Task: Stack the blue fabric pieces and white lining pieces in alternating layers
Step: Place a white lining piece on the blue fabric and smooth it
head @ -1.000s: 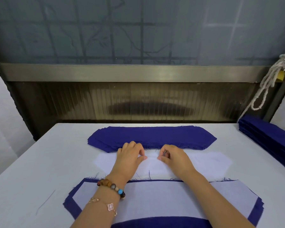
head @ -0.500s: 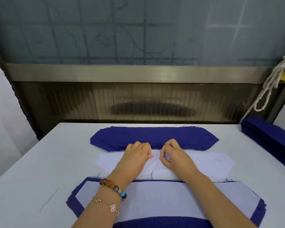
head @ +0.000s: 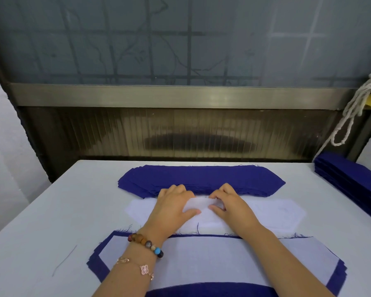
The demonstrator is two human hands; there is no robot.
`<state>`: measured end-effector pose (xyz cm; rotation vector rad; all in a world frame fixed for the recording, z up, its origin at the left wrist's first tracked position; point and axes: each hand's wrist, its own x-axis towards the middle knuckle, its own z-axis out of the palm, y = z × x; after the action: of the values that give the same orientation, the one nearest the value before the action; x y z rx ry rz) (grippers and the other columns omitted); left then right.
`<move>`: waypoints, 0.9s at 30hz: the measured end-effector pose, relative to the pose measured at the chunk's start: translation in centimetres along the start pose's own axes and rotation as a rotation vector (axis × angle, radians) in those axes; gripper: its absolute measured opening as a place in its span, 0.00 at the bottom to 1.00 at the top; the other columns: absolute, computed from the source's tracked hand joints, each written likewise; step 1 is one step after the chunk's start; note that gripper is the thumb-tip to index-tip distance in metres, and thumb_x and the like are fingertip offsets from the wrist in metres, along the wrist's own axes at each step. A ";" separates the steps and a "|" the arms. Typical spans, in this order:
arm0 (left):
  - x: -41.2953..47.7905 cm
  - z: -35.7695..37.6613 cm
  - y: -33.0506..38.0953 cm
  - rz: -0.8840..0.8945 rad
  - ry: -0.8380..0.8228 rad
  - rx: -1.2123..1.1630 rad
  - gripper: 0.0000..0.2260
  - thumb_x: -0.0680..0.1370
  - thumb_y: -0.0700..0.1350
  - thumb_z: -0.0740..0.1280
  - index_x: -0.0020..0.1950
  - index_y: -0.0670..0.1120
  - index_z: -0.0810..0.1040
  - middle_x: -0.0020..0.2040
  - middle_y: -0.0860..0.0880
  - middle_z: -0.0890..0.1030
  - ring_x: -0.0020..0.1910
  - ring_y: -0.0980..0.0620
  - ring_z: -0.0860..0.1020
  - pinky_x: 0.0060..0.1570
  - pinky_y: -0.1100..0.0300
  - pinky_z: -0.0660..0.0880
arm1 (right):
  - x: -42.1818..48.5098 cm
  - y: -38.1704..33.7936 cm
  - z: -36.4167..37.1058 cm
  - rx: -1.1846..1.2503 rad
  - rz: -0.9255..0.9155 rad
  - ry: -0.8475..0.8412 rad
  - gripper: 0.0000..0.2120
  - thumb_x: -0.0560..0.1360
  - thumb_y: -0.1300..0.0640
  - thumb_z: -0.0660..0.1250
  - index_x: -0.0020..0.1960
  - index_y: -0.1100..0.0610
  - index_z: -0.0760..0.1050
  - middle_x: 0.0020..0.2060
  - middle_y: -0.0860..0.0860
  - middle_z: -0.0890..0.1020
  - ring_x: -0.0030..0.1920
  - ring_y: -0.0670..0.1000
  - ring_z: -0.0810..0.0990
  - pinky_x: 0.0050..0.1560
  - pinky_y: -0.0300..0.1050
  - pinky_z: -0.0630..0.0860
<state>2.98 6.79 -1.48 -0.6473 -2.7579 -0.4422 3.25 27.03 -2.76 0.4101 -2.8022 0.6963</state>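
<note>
A pile of blue fabric pieces point(head: 201, 177) lies at the far middle of the table. Just in front of it lies a pile of white lining pieces point(head: 272, 213). Nearest to me is the layered stack point(head: 201, 260), blue with a white lining piece on top. My left hand point(head: 171, 207) and my right hand point(head: 231, 203) rest on the middle of the white lining pile, and each pinches the far edge of the top lining piece point(head: 198, 205), which is lifted a little between them.
A second thick pile of blue pieces point(head: 351, 179) sits at the table's right edge. A white rope point(head: 351, 112) hangs at the right. A loose thread point(head: 64, 260) lies on the white table point(head: 41, 232) at the left. A dark wall panel stands behind.
Both hands have slid a little further away along the lining pile, and the far edge of the top lining piece has risen between their fingers.
</note>
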 end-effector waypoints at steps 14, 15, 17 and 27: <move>-1.4 -2.8 -3.5 -0.210 0.016 0.003 0.13 0.72 0.63 0.70 0.39 0.56 0.72 0.39 0.58 0.76 0.45 0.56 0.72 0.50 0.56 0.63 | -0.4 0.8 -2.4 0.010 0.157 -0.103 0.14 0.75 0.47 0.68 0.58 0.50 0.72 0.51 0.46 0.71 0.47 0.47 0.73 0.47 0.37 0.69; -1.6 -3.0 -4.0 -0.225 0.013 -0.040 0.12 0.71 0.61 0.71 0.39 0.56 0.73 0.40 0.58 0.77 0.45 0.56 0.73 0.52 0.56 0.65 | -0.4 0.8 -2.6 0.009 0.170 -0.110 0.14 0.75 0.47 0.68 0.58 0.50 0.72 0.52 0.46 0.72 0.49 0.47 0.74 0.49 0.38 0.71; -2.1 -3.2 -4.8 -0.249 0.019 -0.157 0.11 0.71 0.57 0.73 0.39 0.54 0.75 0.39 0.57 0.77 0.45 0.56 0.74 0.53 0.54 0.70 | -0.3 0.8 -3.2 -0.001 0.197 -0.127 0.14 0.75 0.48 0.69 0.58 0.51 0.72 0.53 0.47 0.73 0.51 0.48 0.75 0.52 0.38 0.72; -2.4 -3.7 -5.9 -0.237 0.147 -0.244 0.11 0.71 0.58 0.73 0.37 0.53 0.76 0.35 0.56 0.79 0.39 0.56 0.77 0.42 0.60 0.73 | 0.1 1.9 -5.9 -0.094 0.292 -0.234 0.13 0.75 0.53 0.70 0.57 0.52 0.72 0.54 0.49 0.75 0.52 0.49 0.75 0.56 0.42 0.74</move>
<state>3.02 -0.44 -0.19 -0.3223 -2.6709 -0.8530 3.40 31.50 1.59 0.0666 -3.1411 0.6030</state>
